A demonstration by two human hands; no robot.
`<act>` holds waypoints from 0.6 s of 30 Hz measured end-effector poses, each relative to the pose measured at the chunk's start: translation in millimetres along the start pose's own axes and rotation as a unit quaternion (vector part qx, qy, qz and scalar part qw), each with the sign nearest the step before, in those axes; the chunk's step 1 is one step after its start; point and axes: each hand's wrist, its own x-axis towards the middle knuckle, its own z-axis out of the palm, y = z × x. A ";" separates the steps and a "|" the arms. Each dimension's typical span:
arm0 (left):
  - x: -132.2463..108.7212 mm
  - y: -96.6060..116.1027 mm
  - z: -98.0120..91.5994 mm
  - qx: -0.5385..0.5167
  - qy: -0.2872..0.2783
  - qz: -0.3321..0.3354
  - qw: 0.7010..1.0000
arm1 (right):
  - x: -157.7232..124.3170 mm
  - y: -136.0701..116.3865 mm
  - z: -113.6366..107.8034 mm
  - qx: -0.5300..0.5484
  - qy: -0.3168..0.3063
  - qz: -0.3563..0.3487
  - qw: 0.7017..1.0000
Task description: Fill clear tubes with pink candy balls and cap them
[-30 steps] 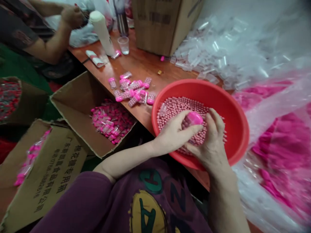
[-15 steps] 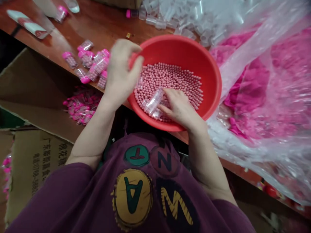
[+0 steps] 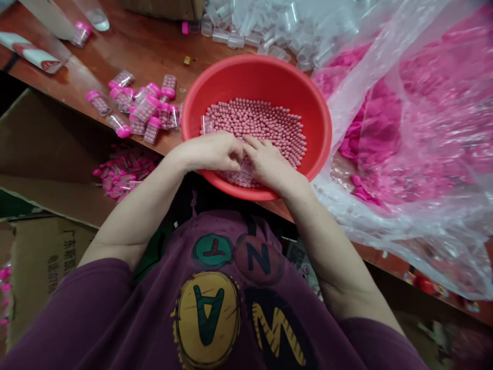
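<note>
A red plastic basin holds many small pink candy balls. Over its near side my two hands meet, fingertips almost touching. My left hand has its fingers curled, and what they hold, if anything, is hidden. My right hand is closed around a small clear plastic bottle low among the balls, partly covered by my fingers. Another clear bottle stands at the basin's left inner side, beyond my left wrist.
Several filled bottles with pink caps lie on the wooden table to the left. Below them, a cardboard box holds more. Empty clear bottles are heaped behind the basin. On the right lies a plastic bag of pink caps.
My left hand has come from the basin's left rim down to my right hand. A capped bottle now shows upright on the table near the basin. The view has shifted slightly.
</note>
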 end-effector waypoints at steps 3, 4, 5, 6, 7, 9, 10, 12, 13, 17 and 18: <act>12.2 -3.6 -8.0 0.014 0.023 -0.057 0.998 | 3.4 -1.3 -4.8 -0.021 -0.019 0.027 0.999; 17.0 -2.2 -7.9 0.040 0.023 -0.071 0.996 | 4.1 -0.9 -5.7 -0.022 -0.013 0.042 0.999; 21.5 0.2 -6.5 0.069 0.017 -0.079 0.994 | 4.5 -0.1 -5.9 -0.018 -0.004 0.053 0.998; 25.6 3.4 -4.1 0.098 0.006 -0.085 0.991 | 4.7 0.8 -5.7 -0.008 0.004 0.056 0.998; 28.8 6.9 -1.1 0.126 -0.003 -0.091 0.988 | 4.7 1.8 -5.1 0.012 0.014 0.054 0.998; 32.3 12.6 4.4 0.166 -0.003 -0.102 0.981 | 4.2 3.8 -3.8 0.076 0.047 0.043 0.995; 32.5 14.3 6.3 0.173 0.008 -0.106 0.979 | 3.9 4.9 -3.2 0.116 0.068 0.042 0.990; 30.5 14.7 7.9 0.153 0.045 -0.101 0.982 | 3.8 8.5 -2.4 0.198 0.117 0.056 0.972; 28.7 13.7 7.8 0.133 0.063 -0.095 0.985 | 3.8 11.6 -2.1 0.235 0.139 0.065 0.960; 18.8 6.0 4.7 0.080 0.101 -0.081 0.988 | 2.4 31.7 -2.6 0.337 0.211 0.074 0.914; 16.5 3.7 3.3 0.080 0.107 -0.088 0.987 | 1.2 36.5 -3.7 0.348 0.241 0.080 0.903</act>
